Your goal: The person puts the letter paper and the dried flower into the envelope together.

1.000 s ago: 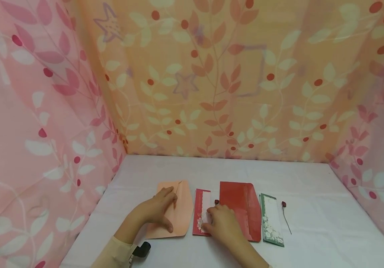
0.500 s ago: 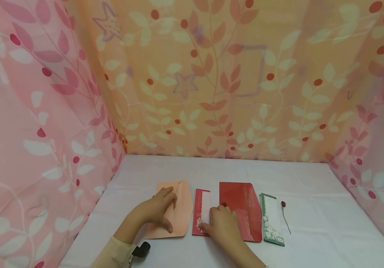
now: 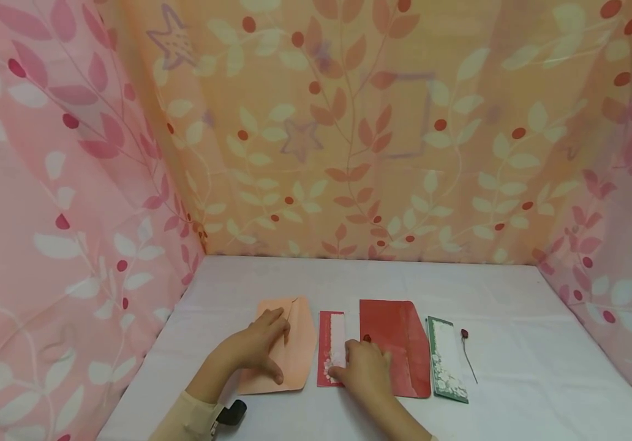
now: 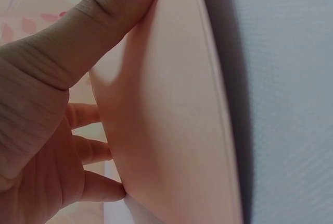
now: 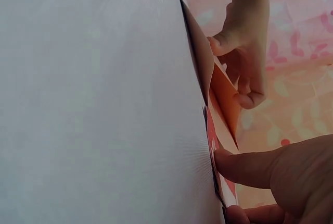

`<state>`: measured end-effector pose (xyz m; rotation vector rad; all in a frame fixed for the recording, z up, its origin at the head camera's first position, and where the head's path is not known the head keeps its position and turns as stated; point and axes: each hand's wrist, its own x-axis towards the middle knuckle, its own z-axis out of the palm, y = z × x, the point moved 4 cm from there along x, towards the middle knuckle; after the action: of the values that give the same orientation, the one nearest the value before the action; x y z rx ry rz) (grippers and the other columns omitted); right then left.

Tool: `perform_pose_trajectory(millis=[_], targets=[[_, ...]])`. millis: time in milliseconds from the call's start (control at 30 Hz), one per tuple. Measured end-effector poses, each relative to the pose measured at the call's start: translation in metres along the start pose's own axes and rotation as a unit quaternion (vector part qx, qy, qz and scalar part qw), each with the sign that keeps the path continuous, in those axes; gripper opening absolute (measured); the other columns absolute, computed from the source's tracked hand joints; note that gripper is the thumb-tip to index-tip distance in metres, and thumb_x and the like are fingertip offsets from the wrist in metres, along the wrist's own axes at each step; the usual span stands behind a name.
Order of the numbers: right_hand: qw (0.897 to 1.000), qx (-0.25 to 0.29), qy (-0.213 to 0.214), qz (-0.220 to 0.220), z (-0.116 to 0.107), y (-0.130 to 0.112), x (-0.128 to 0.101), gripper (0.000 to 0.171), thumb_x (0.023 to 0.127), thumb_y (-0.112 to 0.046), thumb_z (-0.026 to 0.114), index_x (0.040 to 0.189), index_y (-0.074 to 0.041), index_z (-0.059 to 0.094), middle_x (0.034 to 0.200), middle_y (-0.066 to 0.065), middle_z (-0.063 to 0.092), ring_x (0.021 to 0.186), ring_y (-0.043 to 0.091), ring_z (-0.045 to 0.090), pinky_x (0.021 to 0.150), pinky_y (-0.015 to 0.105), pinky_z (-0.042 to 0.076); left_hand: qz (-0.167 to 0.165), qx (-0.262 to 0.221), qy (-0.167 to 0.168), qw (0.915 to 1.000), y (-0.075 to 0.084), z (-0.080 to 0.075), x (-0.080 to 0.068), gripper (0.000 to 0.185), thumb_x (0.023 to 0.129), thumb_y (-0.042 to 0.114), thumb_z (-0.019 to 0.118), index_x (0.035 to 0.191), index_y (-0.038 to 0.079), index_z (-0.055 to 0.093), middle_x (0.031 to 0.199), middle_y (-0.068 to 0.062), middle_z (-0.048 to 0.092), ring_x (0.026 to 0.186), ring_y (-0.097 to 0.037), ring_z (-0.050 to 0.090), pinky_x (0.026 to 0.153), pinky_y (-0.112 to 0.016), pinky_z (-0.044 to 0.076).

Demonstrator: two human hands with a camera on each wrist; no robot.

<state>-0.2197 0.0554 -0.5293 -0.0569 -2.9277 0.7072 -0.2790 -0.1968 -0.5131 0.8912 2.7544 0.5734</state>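
My left hand (image 3: 258, 346) holds a peach envelope (image 3: 299, 361), thumb at its near part and fingers at its far part. In the left wrist view the envelope's paper (image 4: 182, 109) bows up from the table between thumb and fingers. Its orange inside (image 5: 223, 91) shows in the right wrist view. To its right, my right hand (image 3: 368, 370) pinches a red card (image 3: 324, 343) with a floral white panel, thumb at the lower part, fingers at the right edge. A small dried rose (image 3: 367, 338) peeks out beyond that hand; its stem is hidden.
A red envelope (image 3: 387, 318) lies partly under the right hand. Right of it are a green-edged floral card (image 3: 448, 361) and another dried rose (image 3: 464, 334). A black device (image 3: 233, 412) sits at the left wrist. Patterned curtains (image 3: 316, 184) enclose the white table (image 3: 261, 269).
The near dried rose has shifted right onto the red envelope's left part. My right hand has moved slightly, still at the red card. The left hand stays on the peach envelope.
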Motion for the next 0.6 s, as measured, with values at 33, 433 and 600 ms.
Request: perform_pose_trajectory(millis=[33,433,600], targets=[[1.000,0.005,0.000,0.001,0.0005,-0.0002,0.0000,0.064,0.057,-0.048,0.097,0.102,-0.009,0.074,0.075,-0.005,0.060,0.079,0.020,0.057,0.075,0.048,0.034,-0.001,-0.001,0.001,1.0000,0.0002,-0.0002,-0.0003,0.082,0.052,0.063,0.093,0.109,0.027,0.047,0.163,-0.023,0.029,0.152,-0.049,0.024,0.112,-0.071,0.033],[0.999,0.024,-0.010,0.031,0.0052,0.0014,-0.0002,0.069,0.057,-0.046,0.097,0.109,-0.007,0.073,0.079,-0.003,0.060,0.084,0.021,0.058,0.076,0.049,0.034,-0.004,-0.001,-0.011,0.9999,-0.0054,0.0029,0.0010,0.084,0.052,0.067,0.091,0.111,0.026,0.047,0.164,-0.020,0.028,0.151,-0.043,0.028,0.106,-0.060,0.045],[0.999,0.035,-0.013,0.034,0.0064,0.0000,0.0008,0.068,0.057,-0.042,0.098,0.109,-0.007,0.071,0.083,-0.001,0.062,0.088,0.022,0.058,0.077,0.050,0.034,0.002,-0.007,-0.009,0.9999,-0.0074,0.0017,0.0009,0.083,0.051,0.067,0.091,0.109,0.027,0.048,0.163,-0.021,0.028,0.151,-0.045,0.028,0.106,-0.062,0.045]])
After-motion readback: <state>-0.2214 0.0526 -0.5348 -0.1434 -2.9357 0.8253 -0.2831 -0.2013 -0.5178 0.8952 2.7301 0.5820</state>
